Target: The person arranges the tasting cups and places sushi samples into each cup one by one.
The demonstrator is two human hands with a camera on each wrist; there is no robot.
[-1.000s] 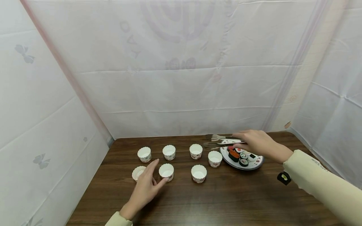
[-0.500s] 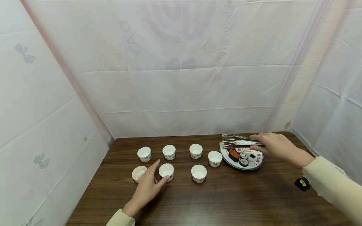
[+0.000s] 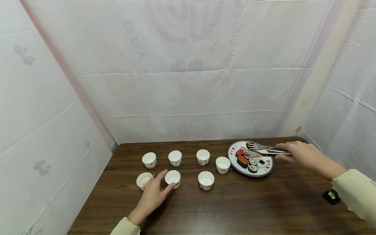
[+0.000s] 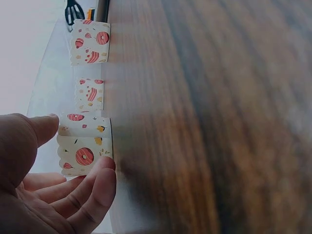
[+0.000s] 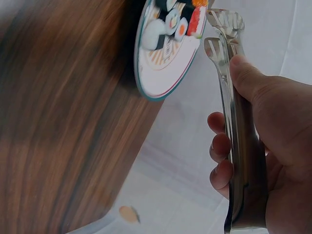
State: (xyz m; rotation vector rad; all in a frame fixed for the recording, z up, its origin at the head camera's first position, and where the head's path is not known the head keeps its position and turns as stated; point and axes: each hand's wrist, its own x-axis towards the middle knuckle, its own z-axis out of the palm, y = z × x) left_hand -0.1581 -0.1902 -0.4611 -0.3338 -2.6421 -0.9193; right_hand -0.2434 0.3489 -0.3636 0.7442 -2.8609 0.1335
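Observation:
My right hand (image 3: 302,155) grips metal tongs (image 3: 271,151) with slotted, fork-like ends, held over the round plate (image 3: 267,174) at the back right. On that plate lie several sushi pieces (image 3: 243,161), some wrapped in black, one topped orange. In the right wrist view, thumb and fingers wrap the tongs (image 5: 239,146), whose two ends stand a little apart with nothing between them. My left hand (image 3: 151,195) holds a white paper baking cup (image 3: 173,178) at the front, thumb on one side and fingers round the other. Red doughnut prints show on this cup (image 4: 83,151) in the left wrist view.
More scalloped paper cups stand on the brown wooden table (image 3: 235,209): one (image 3: 144,180) left of my left hand, one (image 3: 206,180) to its right, several behind. The cup (image 3: 223,164) nearest the plate sits close to its rim. White cloth (image 3: 188,98) hangs behind the table.
My right hand has moved right with the tongs, baring more of the plate, and the tongs' ends are now over the plate. The left hand stays nearly still at its cup.

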